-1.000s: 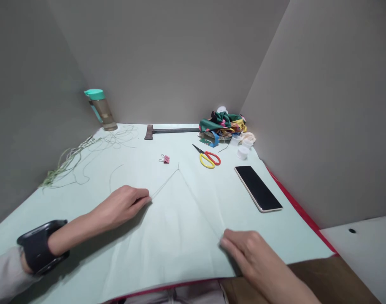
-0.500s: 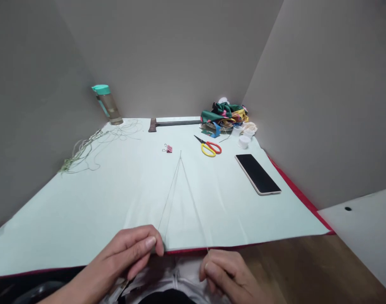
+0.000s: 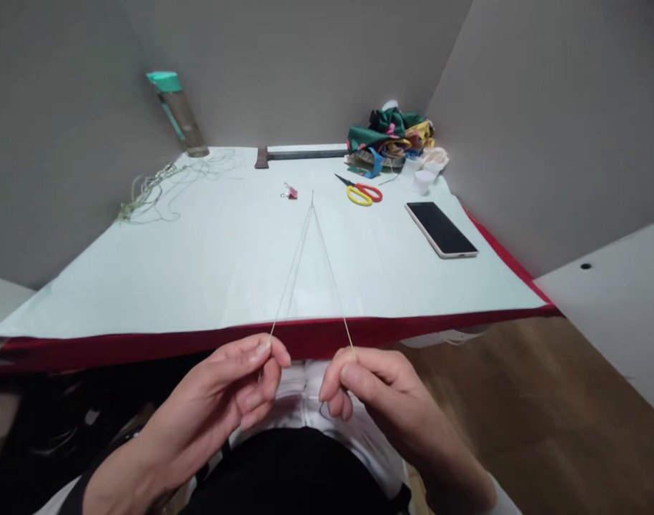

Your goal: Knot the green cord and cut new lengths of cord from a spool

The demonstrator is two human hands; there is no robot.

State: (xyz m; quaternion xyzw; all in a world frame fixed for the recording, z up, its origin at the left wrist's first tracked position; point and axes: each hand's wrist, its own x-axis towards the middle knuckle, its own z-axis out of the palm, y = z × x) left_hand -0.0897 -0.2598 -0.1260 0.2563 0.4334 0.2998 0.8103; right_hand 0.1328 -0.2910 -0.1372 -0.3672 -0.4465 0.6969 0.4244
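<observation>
Thin pale cords [image 3: 332,273] run from a point on the pale tabletop cover [image 3: 171,272] toward me, spreading in a narrow V. My left hand [image 3: 235,386] pinches the left cord between thumb and index finger, the other fingers loosely curled. The right cord is pinched in my right hand [image 3: 372,386], with the fingers folded in. Both hands are in front of the table's near edge, above my lap, a small gap apart. A pink binder clip [image 3: 291,192] lies just left of the cords' far end, and scissors [image 3: 359,192] with red and yellow handles lie to its right.
A phone [image 3: 441,230] lies at the right. Behind it are small white cups [image 3: 423,182] and bundled colourful fabric [image 3: 391,136]. A hammer-like tool [image 3: 305,154] lies at the back. At the left are a bottle [image 3: 181,118] and tangled cords [image 3: 149,193].
The view has tilted down, so the table items appear higher. My left hand has turned, showing more of its palm side and the cord pinched at its fingertips. My right hand still holds its cord.
</observation>
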